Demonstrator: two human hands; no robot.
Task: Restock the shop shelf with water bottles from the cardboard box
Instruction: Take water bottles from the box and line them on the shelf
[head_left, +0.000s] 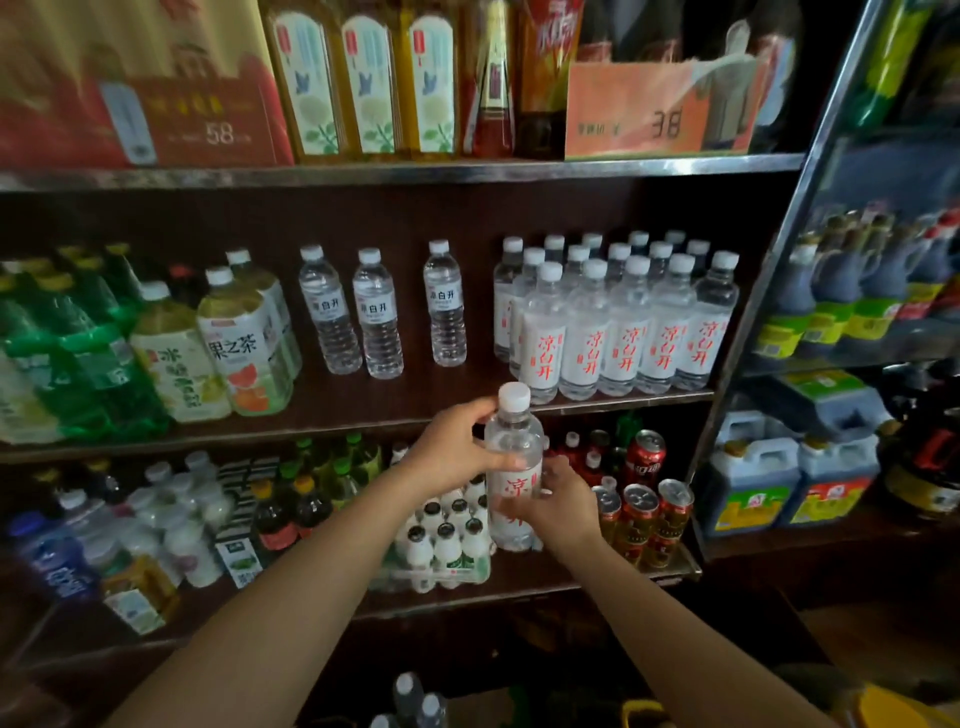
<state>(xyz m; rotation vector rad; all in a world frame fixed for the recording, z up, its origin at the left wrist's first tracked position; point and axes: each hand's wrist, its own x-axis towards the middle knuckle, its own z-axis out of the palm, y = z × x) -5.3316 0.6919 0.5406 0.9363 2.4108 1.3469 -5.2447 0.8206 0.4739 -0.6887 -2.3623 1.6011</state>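
Both hands hold one water bottle (514, 457) upright in front of the middle shelf's front edge (363, 423). It has a white cap and a white label with red characters. My left hand (454, 452) grips its upper body from the left. My right hand (558, 506) grips its lower half from the right. Several matching bottles (618, 322) stand packed in rows at the right end of that shelf. Three clear bottles with black lettering (379, 312) stand spaced apart to their left. White bottle caps (415, 696) show at the bottom edge; the cardboard box itself cannot be made out.
Large green and yellow tea bottles (218, 343) fill the shelf's left end. Bare shelf lies around the three clear bottles. The lower shelf holds red cans (644, 514), small milk-drink packs (441, 545) and mixed drinks. Blue jugs (753, 483) stand on a rack to the right.
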